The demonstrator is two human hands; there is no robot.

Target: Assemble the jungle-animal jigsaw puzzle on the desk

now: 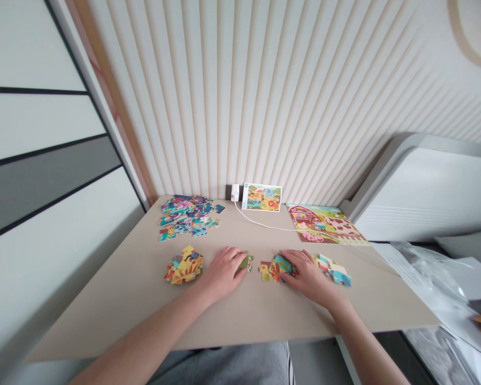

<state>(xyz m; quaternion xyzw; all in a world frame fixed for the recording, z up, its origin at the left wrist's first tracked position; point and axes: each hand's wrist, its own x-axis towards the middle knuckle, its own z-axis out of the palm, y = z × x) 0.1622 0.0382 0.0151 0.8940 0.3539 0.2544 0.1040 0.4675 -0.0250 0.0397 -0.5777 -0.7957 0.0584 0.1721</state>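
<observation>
My left hand (225,272) rests on the table, its fingers curled over a green puzzle piece (247,262) that pokes out past the fingertips. Thumb and fingers of my right hand (304,271) close around a small heap of puzzle pieces (281,264), teal and orange ones showing. A yellow puzzle piece (265,271) lies just left of that heap. Further puzzle pieces (338,274), partly blue and white, spread out to the right of my right hand. Left of my left hand is a pile of mostly yellow puzzle pieces (184,264).
Dark blue and teal puzzle pieces (192,215) are scattered at the back left. A picture card with animals (263,197) leans against the ribbed wall beside a white charger (235,192). Its cable (264,225) crosses an assembled farm puzzle (324,222) at the back right.
</observation>
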